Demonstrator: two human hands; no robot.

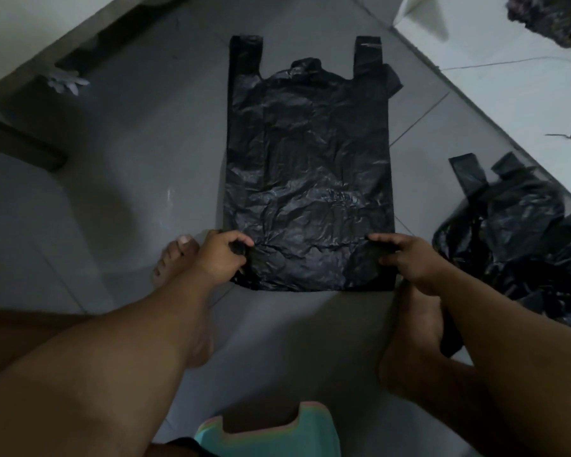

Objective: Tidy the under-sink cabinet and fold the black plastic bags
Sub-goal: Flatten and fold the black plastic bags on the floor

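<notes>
A black bag point(307, 166) lies spread flat on the tiled floor point(129, 159), handles pointing away from the person, its near edge just in front of the bare feet. The left hand point(220, 255) pinches the bag's near left corner, fingers point(241, 240) curled onto the plastic; the right hand point(409, 258) pinches the near right corner the same way. Whether the bag holds anything cannot be told; it looks flat. Right of the bag a heap of more black bags point(515, 245) lies crumpled, cut off by the frame edge. Far right of the bag's handles, a dark bundle point(548, 18) on a white floor is blurred and partly cropped. Left of the handles lies a pale crumpled thing point(65, 80), too dim to identify. Nearest the person, a teal stool point(277, 433) is only partly seen.
</notes>
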